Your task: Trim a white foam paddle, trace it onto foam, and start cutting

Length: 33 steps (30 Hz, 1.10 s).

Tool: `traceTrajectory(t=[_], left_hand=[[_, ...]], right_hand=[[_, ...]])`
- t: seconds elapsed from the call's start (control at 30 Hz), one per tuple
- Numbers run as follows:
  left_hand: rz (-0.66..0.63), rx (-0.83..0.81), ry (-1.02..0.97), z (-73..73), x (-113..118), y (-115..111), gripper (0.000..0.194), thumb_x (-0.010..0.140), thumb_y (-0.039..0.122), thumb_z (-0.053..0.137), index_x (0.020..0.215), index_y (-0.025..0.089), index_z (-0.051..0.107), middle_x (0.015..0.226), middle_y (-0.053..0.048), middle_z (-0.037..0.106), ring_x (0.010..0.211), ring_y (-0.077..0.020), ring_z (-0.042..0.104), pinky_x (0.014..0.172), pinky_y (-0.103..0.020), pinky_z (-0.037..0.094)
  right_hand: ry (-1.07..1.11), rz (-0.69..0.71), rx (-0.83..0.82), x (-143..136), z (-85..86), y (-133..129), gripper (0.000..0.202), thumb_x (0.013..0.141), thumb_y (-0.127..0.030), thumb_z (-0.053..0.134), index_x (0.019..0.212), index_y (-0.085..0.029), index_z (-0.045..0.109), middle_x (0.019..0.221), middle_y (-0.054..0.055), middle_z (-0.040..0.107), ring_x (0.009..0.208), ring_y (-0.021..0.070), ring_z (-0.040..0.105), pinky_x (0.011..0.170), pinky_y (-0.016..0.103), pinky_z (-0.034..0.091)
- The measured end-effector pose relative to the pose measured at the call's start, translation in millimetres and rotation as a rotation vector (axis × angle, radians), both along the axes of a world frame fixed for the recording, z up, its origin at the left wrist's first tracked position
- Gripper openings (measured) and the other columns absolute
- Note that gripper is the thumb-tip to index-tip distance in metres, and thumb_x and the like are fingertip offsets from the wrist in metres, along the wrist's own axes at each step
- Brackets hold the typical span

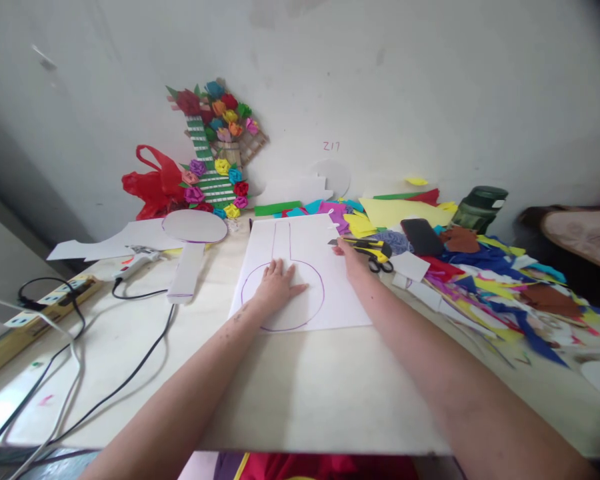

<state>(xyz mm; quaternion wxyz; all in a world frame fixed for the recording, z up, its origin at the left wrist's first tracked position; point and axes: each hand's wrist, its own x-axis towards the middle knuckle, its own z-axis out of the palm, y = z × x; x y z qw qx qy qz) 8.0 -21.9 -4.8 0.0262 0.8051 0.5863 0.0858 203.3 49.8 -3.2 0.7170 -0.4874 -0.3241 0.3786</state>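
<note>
My left hand lies flat with fingers spread on a white foam-like sheet. A circle with a long narrow strip rising from it is drawn on the sheet in purple, and the hand rests inside the circle. At the sheet's right edge, my right hand is closed around a yellow and black utility knife, its blade pointing left. Part of that hand's grip is hidden. Just beyond it lie scissors with black handles. Left of the sheet is a cut white round piece with a strip-shaped piece below it.
A glue gun and a power strip with cables lie at left. A paper-flower decoration and a red plastic bag stand against the wall. Colourful scraps, a phone and a dark green bottle crowd the right.
</note>
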Motion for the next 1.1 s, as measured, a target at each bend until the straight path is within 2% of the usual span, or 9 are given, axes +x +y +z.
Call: traceTrajectory(t=[0.4,0.5,0.6,0.73,0.87,1.0,1.1], left_hand=[[-0.072,-0.012,0.048,2.5,-20.7,14.0,0.077,0.074,0.067,0.025,0.132,0.016,0.032,0.14,-0.018,0.021,0.129,-0.0319,0.014,0.101,-0.042,0.016],[-0.048,0.031,0.074,2.8,-20.8,12.3,0.077,0.073,0.069,0.022,0.132,0.021,0.033,0.139,-0.015,0.024,0.128,-0.0303,0.017,0.101,-0.041,0.016],[0.022,0.11,0.127,4.4,-16.9,6.6,0.071,0.072,0.07,0.022,0.128,0.029,0.039,0.137,-0.01,0.03,0.127,-0.0299,0.021,0.1,-0.044,0.016],[0.036,0.18,0.189,9.6,-11.4,-2.1,0.06,0.075,0.065,0.025,0.121,0.031,0.045,0.129,-0.01,0.039,0.118,-0.0269,0.034,0.094,-0.041,0.026],[0.022,0.109,0.239,20.7,-8.0,-6.6,0.059,0.077,0.062,0.024,0.123,0.029,0.043,0.119,-0.012,0.045,0.109,-0.0254,0.042,0.08,-0.035,0.038],[-0.012,0.071,0.3,31.0,-7.1,-3.8,0.064,0.074,0.066,0.024,0.12,0.028,0.045,0.108,-0.012,0.051,0.097,-0.0254,0.05,0.072,-0.033,0.039],[-0.038,0.092,0.326,31.2,-7.8,1.6,0.068,0.072,0.069,0.021,0.118,0.026,0.049,0.099,-0.013,0.054,0.089,-0.0247,0.054,0.069,-0.032,0.038]], right_hand=[[-0.064,-0.049,-0.032,-20.2,-6.2,-22.5,0.028,0.061,-0.036,0.061,0.083,-0.018,0.06,0.054,-0.003,0.062,0.056,0.0132,0.061,0.059,0.025,0.048],[-0.088,-0.012,-0.017,-27.7,-0.4,-27.9,0.03,0.063,-0.035,0.061,0.088,-0.018,0.06,0.061,-0.002,0.064,0.061,0.0135,0.062,0.064,0.026,0.048],[-0.109,0.093,0.057,-34.8,8.9,-30.0,0.033,0.065,-0.033,0.061,0.094,-0.018,0.058,0.067,-0.001,0.065,0.063,0.0129,0.062,0.066,0.027,0.048],[-0.127,0.251,0.133,-43.3,19.7,-23.4,0.032,0.062,-0.031,0.064,0.09,-0.018,0.057,0.068,-0.001,0.064,0.062,0.0124,0.061,0.063,0.027,0.048],[-0.126,0.361,0.135,-53.9,23.4,-11.0,0.033,0.056,-0.028,0.068,0.085,-0.017,0.057,0.067,-0.001,0.063,0.059,0.0118,0.059,0.058,0.027,0.047],[-0.124,0.362,0.114,-64.8,18.9,-0.6,0.036,0.051,-0.031,0.071,0.081,-0.016,0.056,0.06,-0.002,0.06,0.053,0.0105,0.054,0.051,0.025,0.042],[-0.112,0.338,0.098,-69.9,14.0,5.4,0.037,0.049,-0.035,0.071,0.077,-0.016,0.056,0.058,-0.002,0.057,0.049,0.0088,0.048,0.048,0.024,0.039]])
